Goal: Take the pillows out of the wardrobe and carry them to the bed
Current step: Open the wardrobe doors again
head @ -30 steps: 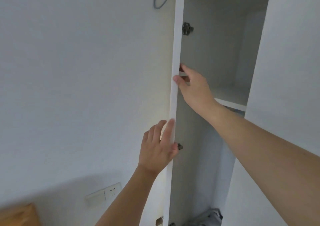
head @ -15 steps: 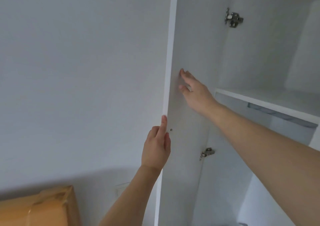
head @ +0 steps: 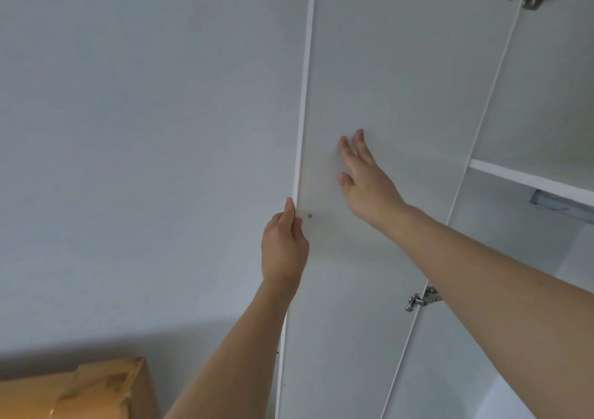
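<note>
While left hand (head: 284, 245) pinches door (head: 379, 97) edge, right hand (head: 363, 177) flat, released; pillows unseen, likely soft, light; hug around middle.

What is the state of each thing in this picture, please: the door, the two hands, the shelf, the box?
wardrobe door: swung open, inner face showing.
left hand: gripping the door's free edge.
right hand: open, fingers spread, flat on the inner face.
shelf: visible part bare, no pillows seen.
cardboard box: closed, taped.
</note>
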A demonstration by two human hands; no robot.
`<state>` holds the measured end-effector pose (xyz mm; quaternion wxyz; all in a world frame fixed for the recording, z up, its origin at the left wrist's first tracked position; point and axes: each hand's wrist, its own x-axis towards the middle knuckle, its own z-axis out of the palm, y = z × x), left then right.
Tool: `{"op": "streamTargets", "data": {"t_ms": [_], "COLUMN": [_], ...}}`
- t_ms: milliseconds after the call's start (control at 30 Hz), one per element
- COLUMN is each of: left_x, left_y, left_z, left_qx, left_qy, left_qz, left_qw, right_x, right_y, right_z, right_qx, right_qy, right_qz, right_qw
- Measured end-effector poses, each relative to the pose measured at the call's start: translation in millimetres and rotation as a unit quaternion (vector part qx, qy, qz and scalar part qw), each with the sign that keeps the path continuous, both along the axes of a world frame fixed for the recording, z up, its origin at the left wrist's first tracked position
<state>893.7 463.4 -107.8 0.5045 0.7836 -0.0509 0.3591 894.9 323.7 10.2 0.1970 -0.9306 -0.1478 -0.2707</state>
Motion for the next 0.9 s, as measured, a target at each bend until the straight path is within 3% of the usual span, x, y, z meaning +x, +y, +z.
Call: {"op": "streamTargets", "data": {"t_ms": [333,533,667,900], "left_x": [33.1,8.3,-7.6,-67.5], "left_y": [8.5,-30.4,-98.2,-242.1], "left_z": [-1.1,-5.5,5.5,18.4], "left_qx": [-0.031,0.098,0.135,0.123], "left_qy": [0.013,-0.088,-0.099,-0.025], "left_qz": [0.005,0.039,-0.065,-0.287], "left_qw": [0.999,0.991,0.984,0.950], "right_x": [21.6,-5.5,-45.6,-142.1], "right_y": [-4.1,-54.2,-121.1,-217.7], "right_z": [-2.9,20.7,50.9,93.1], "right_qx": [-0.070,-0.153,-0.235,-0.382], "right_qy": [-0.016,-0.012,-0.049,-0.092], "right_qz": [-0.020,-0.109,-0.236,-0.408], "right_qw": [0.997,0.982,0.942,0.824]}}
